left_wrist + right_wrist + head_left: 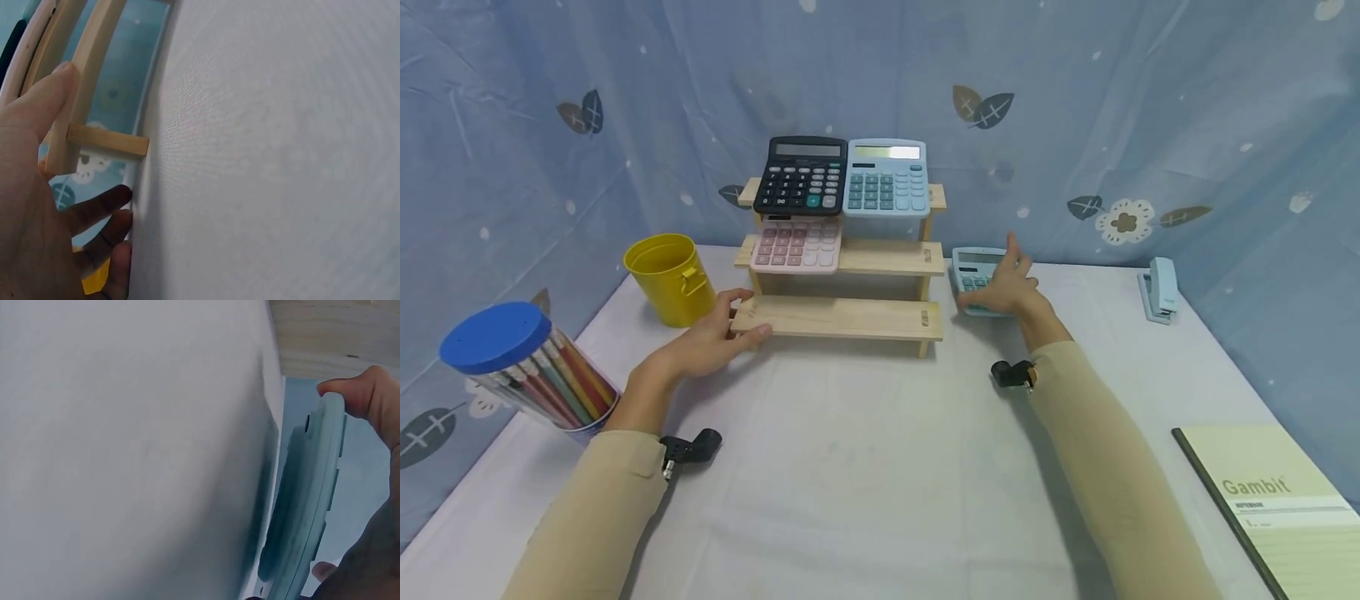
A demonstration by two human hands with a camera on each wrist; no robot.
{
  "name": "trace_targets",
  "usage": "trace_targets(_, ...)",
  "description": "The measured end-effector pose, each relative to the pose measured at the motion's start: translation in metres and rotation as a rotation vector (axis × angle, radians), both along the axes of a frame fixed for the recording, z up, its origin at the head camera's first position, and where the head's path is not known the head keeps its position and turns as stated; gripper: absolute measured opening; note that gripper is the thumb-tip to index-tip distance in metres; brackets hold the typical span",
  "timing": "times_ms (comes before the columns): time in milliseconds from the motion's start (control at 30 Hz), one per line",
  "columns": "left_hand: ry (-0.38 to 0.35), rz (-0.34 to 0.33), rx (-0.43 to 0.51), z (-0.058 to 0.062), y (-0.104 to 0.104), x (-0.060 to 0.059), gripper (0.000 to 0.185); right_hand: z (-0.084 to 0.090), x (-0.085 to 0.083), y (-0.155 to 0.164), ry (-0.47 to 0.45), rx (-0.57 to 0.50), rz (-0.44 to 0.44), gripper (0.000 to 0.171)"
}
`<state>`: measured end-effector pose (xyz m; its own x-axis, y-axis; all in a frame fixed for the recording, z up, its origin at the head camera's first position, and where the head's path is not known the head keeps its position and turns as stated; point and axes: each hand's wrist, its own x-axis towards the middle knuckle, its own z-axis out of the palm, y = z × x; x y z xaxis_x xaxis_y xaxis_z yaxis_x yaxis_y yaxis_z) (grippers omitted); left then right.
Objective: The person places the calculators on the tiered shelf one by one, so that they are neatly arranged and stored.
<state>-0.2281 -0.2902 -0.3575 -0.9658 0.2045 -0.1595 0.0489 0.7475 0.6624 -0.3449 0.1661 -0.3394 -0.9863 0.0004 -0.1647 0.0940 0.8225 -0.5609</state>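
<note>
Head view: the right hand (1006,287) pinches the teal calculator (976,275), tilted off the table (865,467) just right of the wooden rack (842,318), whose lowest shelf the left hand (718,337) grips. That thin edge hold could slip, dropping it.

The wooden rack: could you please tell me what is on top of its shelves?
The top shelf holds a black calculator and a blue calculator; the middle, a pink calculator, its top edge hidden.
</note>
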Motion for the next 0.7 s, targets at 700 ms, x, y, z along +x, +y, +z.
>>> trace_targets(700,-0.036,0.022,-0.005,0.001,0.002,0.000,0.097,0.028,0.040,0.015,0.241,-0.019,0.111,0.144)
